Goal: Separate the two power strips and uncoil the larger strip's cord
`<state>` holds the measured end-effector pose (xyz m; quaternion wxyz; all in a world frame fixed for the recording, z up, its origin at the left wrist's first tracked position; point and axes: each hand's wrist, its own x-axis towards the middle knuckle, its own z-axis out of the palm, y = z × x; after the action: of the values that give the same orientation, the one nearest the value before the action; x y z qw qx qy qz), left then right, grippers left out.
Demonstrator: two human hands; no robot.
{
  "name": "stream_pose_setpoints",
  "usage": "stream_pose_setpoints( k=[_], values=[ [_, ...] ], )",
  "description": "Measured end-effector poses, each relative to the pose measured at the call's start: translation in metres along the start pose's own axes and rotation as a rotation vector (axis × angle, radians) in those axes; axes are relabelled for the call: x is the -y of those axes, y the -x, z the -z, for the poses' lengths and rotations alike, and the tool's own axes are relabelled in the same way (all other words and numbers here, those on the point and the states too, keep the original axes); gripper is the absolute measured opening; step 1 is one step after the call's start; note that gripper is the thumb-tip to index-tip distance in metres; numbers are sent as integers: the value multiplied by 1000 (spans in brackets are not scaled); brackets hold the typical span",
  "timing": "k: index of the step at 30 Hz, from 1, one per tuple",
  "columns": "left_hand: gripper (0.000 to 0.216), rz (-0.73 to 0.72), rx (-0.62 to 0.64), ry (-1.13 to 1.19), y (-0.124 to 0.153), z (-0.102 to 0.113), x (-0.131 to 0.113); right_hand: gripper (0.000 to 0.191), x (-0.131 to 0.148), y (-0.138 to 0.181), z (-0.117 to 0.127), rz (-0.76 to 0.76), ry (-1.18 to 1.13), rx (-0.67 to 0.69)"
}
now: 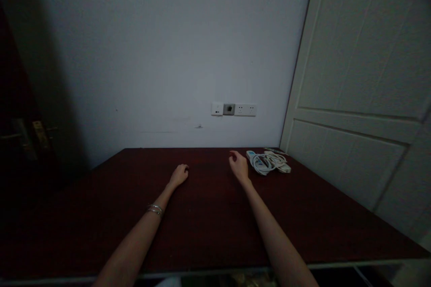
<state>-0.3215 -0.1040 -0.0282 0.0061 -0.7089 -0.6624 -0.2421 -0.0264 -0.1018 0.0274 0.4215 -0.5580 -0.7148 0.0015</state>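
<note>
My left hand (179, 175) rests on the dark red-brown table left of centre, its fingers loosely curled in, and I see nothing in it. My right hand (239, 167) is held over the table's far part, with thumb and forefinger bent and a gap between them. No object shows in that hand. Just to its right lies a bundle of white power strips (250, 156) with a coiled white cable (262, 163). The hand is close to the bundle, seemingly apart from it.
The table (208, 215) meets a pale wall (168, 54) with sockets (245, 110) and a grey outlet plate (229, 109). A white panelled door (353, 63) borders the table's right side. At far left, a dark door has a metal handle (42, 134).
</note>
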Motion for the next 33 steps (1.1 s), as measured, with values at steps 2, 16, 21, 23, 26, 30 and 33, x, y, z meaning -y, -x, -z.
stream_pose_setpoints(
  k=[2, 16, 21, 23, 26, 30, 33],
  values=[
    [29, -7, 3, -11, -1, -1, 0, 40, -16, -6, 23, -26, 37, -103],
    [25, -12, -1, -51, 5, 7, -11, 67, -99, 18, 50, -266, 518, -8],
    [26, -19, 2, -60, 7, 9, -13, 51, -101, 21, 41, -280, 570, 32],
    [26, -20, 4, -62, 7, 9, -13, 49, -102, 22, 38, -271, 588, 37],
    [27, -19, 3, -66, 7, 8, -13, 46, -104, 21, 35, -262, 615, 30],
    [28, -22, 3, -71, 5, 5, -11, 41, -104, 19, 32, -266, 645, 16],
    [28, -23, 1, -76, 4, 4, -9, 37, -106, 18, 29, -274, 658, 7]
  ],
)
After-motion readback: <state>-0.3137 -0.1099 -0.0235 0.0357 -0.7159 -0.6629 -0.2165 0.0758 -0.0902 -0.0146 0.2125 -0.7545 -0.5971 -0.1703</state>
